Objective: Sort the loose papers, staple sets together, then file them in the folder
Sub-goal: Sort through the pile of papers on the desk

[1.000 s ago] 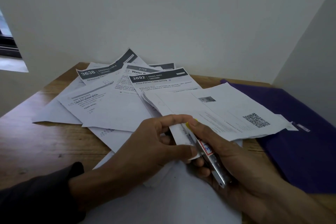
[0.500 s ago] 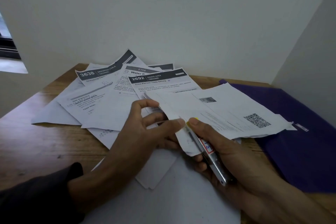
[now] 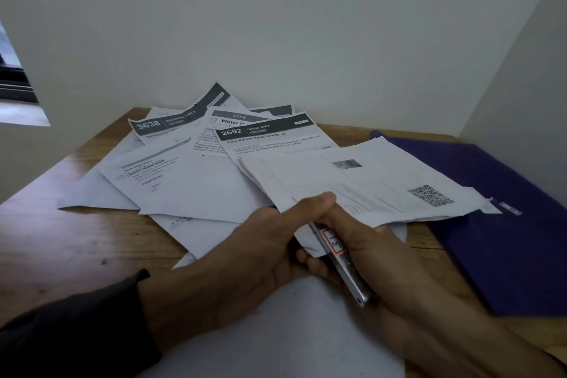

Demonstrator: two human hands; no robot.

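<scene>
A set of white sheets with a QR code is raised a little over the desk. My left hand pinches its near corner, thumb on top. My right hand grips a metal stapler with a red-bordered label, its mouth at that same corner. Loose printed papers with dark headers numbered 3638, 2758 and 2692 lie fanned behind. A purple folder lies flat at the right.
The wooden desk sits in a corner between white walls at the back and right. A blank white sheet lies under my wrists at the near edge. A window opening shows at far left.
My left hand drew back from the spread papers and closed on the set's near corner, thumb on top beside the stapler. The right hand with the stapler stayed in place.
</scene>
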